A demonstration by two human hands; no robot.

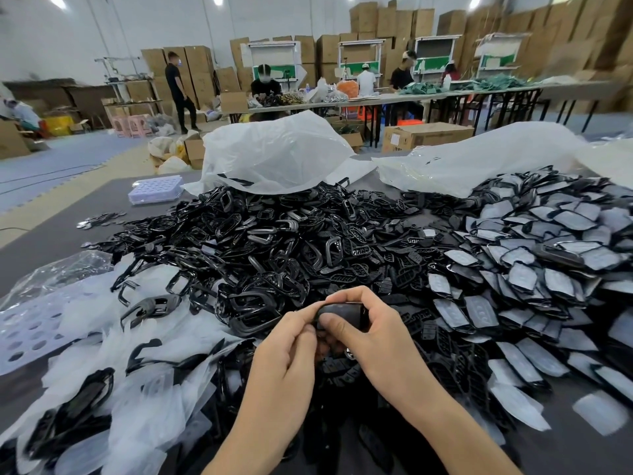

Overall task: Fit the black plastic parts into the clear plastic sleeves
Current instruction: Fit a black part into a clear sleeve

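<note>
We are in a packing workshop set in a warehouse hall. Brown cartons [383,22] stand stacked high along the back wall, and a few boxes [424,135] sit on the floor. Workers [402,75] sit and stand at long tables [376,100] strewn with goods, with framed workstations [359,53] behind them. Our own surface [51,241] carries a great heap of black parts [239,241], a pile of sleeved ones [548,252], loose clear sleeves [102,337] and big plastic bags [274,152].
</note>
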